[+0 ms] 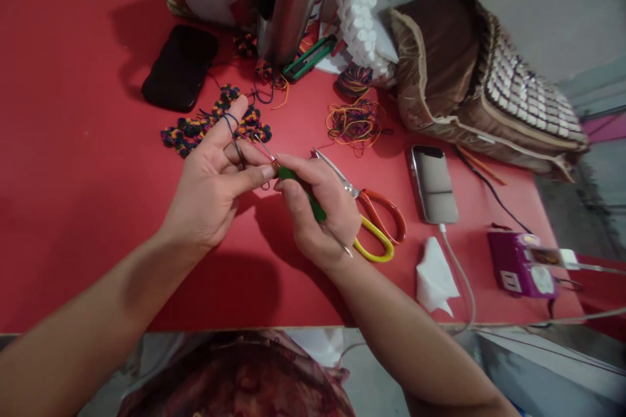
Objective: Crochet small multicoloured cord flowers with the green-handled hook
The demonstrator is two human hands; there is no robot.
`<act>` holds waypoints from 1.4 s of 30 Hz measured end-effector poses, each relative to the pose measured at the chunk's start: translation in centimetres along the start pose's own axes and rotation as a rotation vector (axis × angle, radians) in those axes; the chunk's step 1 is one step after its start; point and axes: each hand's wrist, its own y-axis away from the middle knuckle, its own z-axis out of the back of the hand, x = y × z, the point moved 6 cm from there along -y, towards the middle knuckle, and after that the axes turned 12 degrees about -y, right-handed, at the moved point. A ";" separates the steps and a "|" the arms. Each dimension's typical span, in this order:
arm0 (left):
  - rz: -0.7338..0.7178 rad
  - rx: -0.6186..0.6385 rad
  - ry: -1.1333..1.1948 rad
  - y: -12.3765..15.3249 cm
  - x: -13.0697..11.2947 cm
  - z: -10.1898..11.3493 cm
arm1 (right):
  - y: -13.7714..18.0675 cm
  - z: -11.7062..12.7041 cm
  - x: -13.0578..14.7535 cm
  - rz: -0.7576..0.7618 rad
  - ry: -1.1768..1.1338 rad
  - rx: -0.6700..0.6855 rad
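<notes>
My right hand (pixel 325 205) is closed around a crochet hook with a green handle (pixel 319 208); its thin metal tip points up and left toward my left hand. Dark yarn (pixel 233 124) loops over the raised index finger of my left hand (pixel 210 176). The left thumb and a finger pinch the yarn close to the hook's tip, where the small stitch is mostly hidden. Just behind the left fingers lies a multicoloured crocheted piece (pixel 183 133) in dark, orange and pink yarn. Scissors with one orange and one yellow handle (pixel 376 225) lie beside my right hand, partly covered by it.
Loose yarn (pixel 357 124) and a small yarn ball (pixel 355 80) lie at the back. Nearby are a green cutter (pixel 309 60), a metal cylinder (pixel 293 6), a black phone-like object (pixel 180 68), a charging phone (pixel 433 184), white tissue (pixel 435 277), a purple power box (pixel 518 264) and a brown bag (pixel 440 65).
</notes>
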 end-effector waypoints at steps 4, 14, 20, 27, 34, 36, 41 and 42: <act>-0.028 -0.014 -0.035 0.0 -0.8 0.2 | 0.5 0.0 -1.2 -0.163 -0.215 -0.084; -0.106 -0.059 -0.160 0.1 -0.7 0.1 | 0.1 -0.1 0.3 -0.070 0.023 -0.058; -0.026 0.048 0.012 -0.3 -1.6 0.1 | 1.1 -0.2 -0.7 -0.200 -0.091 -0.105; -0.029 0.008 -0.042 -0.3 -1.6 0.4 | 0.1 -0.8 -2.2 -0.361 -0.608 -0.198; -0.070 0.003 -0.095 -0.1 -1.6 0.4 | 0.1 -0.9 -2.7 -0.463 -0.760 -0.208; -0.072 -0.002 -0.079 -0.1 -1.7 0.4 | 0.2 -0.9 -2.7 -0.474 -0.768 -0.212; -0.083 -0.038 -0.113 -0.2 -1.7 0.6 | 0.1 -1.1 -2.5 -0.490 -0.804 -0.225; -0.093 -0.036 -0.125 -0.2 -1.7 0.6 | 0.0 -1.1 -2.5 -0.502 -0.821 -0.236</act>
